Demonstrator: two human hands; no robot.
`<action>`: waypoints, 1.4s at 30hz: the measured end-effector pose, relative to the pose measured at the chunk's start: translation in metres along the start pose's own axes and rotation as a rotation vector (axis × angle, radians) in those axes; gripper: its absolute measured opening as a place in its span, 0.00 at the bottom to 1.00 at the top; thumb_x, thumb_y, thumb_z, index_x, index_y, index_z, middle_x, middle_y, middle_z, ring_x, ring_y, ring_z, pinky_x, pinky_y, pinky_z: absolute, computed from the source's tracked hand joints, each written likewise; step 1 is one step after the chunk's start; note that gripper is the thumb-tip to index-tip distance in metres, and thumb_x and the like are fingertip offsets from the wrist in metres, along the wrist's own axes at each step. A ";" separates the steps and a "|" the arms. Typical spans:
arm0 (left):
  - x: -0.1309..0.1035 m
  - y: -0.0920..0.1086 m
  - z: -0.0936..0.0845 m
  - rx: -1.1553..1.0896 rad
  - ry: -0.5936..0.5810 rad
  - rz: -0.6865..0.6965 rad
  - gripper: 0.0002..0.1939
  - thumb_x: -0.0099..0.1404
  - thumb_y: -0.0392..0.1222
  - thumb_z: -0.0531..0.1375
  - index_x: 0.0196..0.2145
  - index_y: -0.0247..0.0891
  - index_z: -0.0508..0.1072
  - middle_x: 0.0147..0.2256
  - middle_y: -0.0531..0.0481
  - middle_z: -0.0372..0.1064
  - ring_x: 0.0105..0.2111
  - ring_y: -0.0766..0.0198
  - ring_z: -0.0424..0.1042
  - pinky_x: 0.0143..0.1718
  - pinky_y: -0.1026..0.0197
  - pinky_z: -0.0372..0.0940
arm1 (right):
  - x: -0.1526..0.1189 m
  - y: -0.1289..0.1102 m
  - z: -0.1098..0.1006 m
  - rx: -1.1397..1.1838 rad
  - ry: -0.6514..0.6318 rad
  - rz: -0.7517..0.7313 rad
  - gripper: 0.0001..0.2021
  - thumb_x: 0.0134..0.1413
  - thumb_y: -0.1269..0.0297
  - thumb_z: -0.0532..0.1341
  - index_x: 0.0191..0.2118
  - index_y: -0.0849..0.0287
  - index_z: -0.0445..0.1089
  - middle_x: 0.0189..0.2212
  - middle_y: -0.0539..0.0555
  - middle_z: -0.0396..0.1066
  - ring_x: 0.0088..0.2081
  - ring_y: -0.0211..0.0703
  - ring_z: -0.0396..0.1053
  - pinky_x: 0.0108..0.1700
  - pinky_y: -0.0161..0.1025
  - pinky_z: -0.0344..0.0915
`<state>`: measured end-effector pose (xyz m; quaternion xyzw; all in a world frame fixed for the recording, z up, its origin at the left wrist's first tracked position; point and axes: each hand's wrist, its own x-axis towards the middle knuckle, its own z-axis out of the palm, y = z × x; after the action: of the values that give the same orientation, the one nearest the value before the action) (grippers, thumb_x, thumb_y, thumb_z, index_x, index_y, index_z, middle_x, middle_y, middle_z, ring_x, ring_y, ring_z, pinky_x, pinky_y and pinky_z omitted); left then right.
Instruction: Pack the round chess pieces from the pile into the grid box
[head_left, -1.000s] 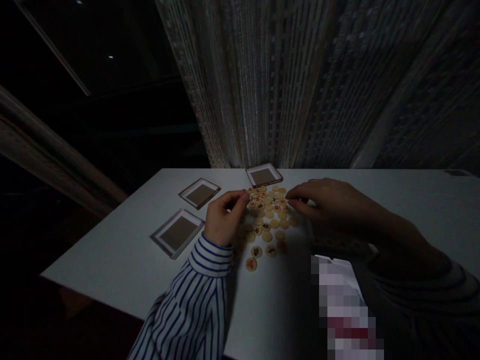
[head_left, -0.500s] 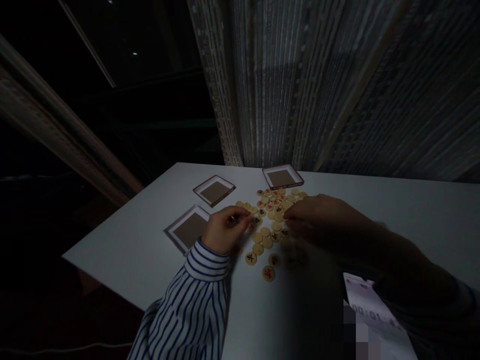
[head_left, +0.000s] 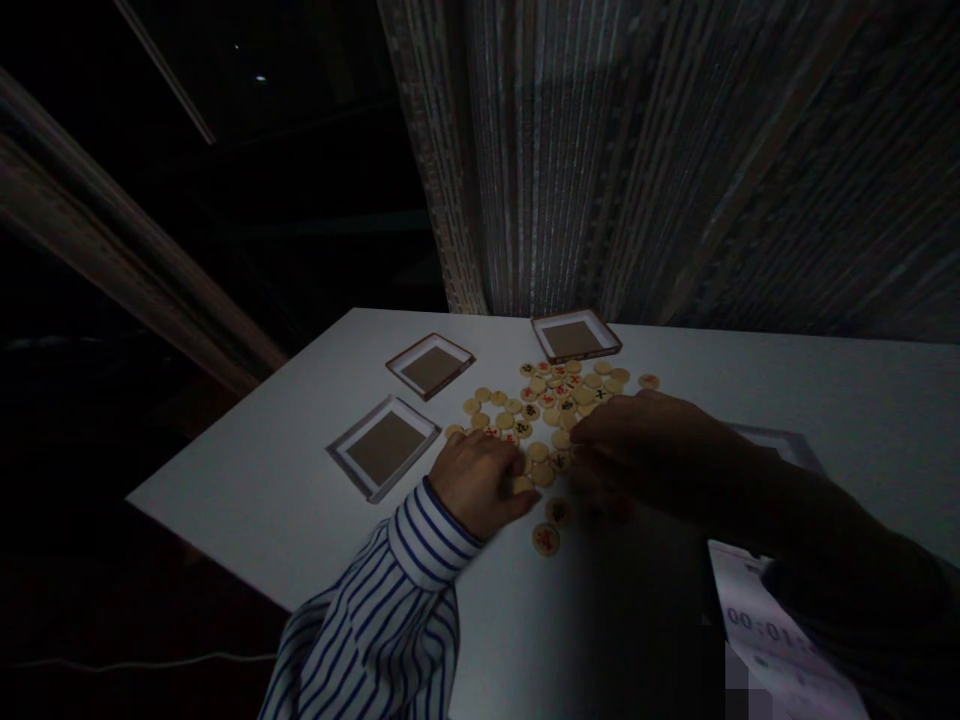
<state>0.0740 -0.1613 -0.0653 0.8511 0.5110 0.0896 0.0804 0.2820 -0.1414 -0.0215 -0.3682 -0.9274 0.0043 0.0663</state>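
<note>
Many round wooden Chinese chess pieces [head_left: 546, 540], some face up with red or black characters, lie spread on the white table. My left hand [head_left: 476, 480] rests low at the near left side of the pile, palm down. Its thumb stands apart from the fingers, with a plain-backed piece [head_left: 523, 485] between them on the table. My right hand [head_left: 622, 440] is at the pile's right side in deep shadow. Its fingers are drawn together; whatever they hold is hidden.
Shallow boxes lie around the pile: a brown-edged box [head_left: 431, 366] and a grey-edged box [head_left: 383, 448] at left, another box [head_left: 577, 335] behind. Beyond the right forearm a grey frame [head_left: 787, 442] shows partly. A lit phone [head_left: 772, 630] lies at near right. Curtains [head_left: 540, 200] hang behind.
My left hand has moved nearer and down, turning from a raised pinch to fingers apart over the pieces. Pieces it hid at the left now show. My right hand stays about where it was.
</note>
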 end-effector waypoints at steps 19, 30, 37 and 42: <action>0.000 0.001 0.001 -0.026 -0.056 0.002 0.07 0.53 0.45 0.59 0.27 0.39 0.67 0.27 0.50 0.70 0.33 0.57 0.68 0.37 0.55 0.59 | 0.001 -0.003 -0.004 0.001 -0.041 0.031 0.08 0.50 0.70 0.52 0.24 0.58 0.66 0.23 0.51 0.68 0.23 0.36 0.61 0.26 0.36 0.50; -0.003 -0.008 -0.003 -0.262 0.119 -0.010 0.07 0.49 0.40 0.59 0.29 0.38 0.66 0.29 0.51 0.70 0.32 0.62 0.67 0.36 0.58 0.62 | 0.001 -0.001 0.000 -0.030 -0.017 0.023 0.08 0.51 0.68 0.53 0.27 0.59 0.68 0.25 0.52 0.69 0.24 0.37 0.63 0.27 0.35 0.51; -0.001 -0.017 0.003 -0.428 0.212 -0.023 0.10 0.51 0.39 0.57 0.33 0.36 0.68 0.28 0.51 0.68 0.28 0.66 0.67 0.31 0.62 0.64 | -0.002 0.006 0.001 -0.055 0.020 0.015 0.08 0.53 0.67 0.52 0.28 0.58 0.67 0.25 0.51 0.69 0.26 0.38 0.63 0.28 0.36 0.50; -0.001 -0.018 0.002 -0.460 0.261 0.008 0.15 0.51 0.38 0.57 0.39 0.35 0.71 0.32 0.48 0.70 0.31 0.65 0.69 0.34 0.61 0.66 | -0.004 0.008 0.000 -0.026 0.008 0.020 0.09 0.55 0.66 0.51 0.31 0.58 0.68 0.28 0.53 0.70 0.29 0.41 0.65 0.31 0.38 0.53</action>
<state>0.0587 -0.1538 -0.0714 0.7936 0.4800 0.3127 0.2047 0.2901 -0.1382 -0.0224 -0.3781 -0.9234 -0.0085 0.0654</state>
